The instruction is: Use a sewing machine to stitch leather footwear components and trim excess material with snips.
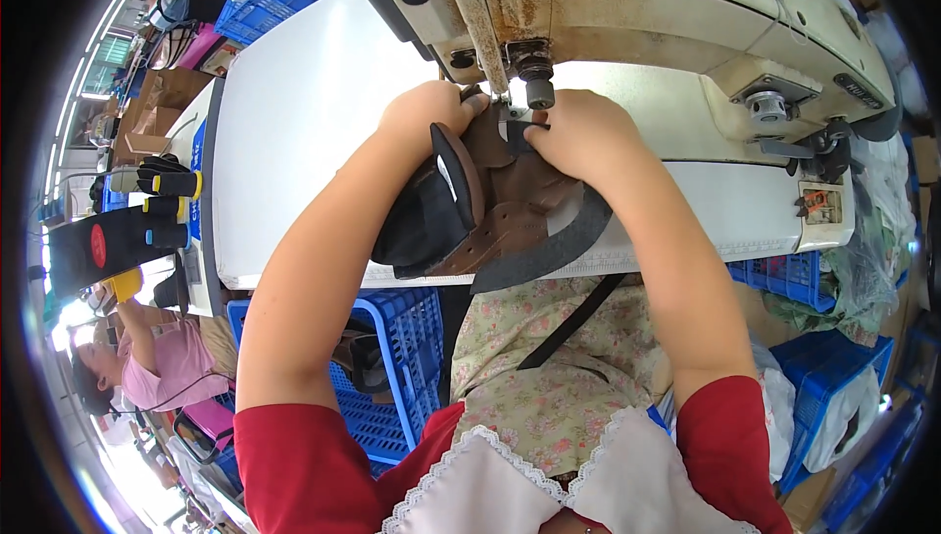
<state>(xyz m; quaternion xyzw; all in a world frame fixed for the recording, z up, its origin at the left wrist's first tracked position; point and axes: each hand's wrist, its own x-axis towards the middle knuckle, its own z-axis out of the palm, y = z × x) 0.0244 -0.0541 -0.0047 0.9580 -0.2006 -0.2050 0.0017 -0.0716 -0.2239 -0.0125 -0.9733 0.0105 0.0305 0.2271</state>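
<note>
A brown and black shoe upper (510, 225) lies bunched on the white sewing table, its lower edge reaching the table's front rim. At its left side, my left hand (426, 110) pinches the upper's edge close by the presser foot (502, 101) of a sewing machine (627, 19). My right hand (586, 132) grips the piece on the other side of the foot, fingers curled around a dark strip. A black padded flap stands up on the left, and a dark curved band hangs to the right. The fingertips of both hands are partly hidden.
A white table (294, 142) extends left of the work. Below its front edge stands a blue crate (407, 357) with dark pieces inside. More blue crates (818, 406) and plastic bags are at right. Thread cones (176, 184) and a seated person in pink (172, 362) are at left.
</note>
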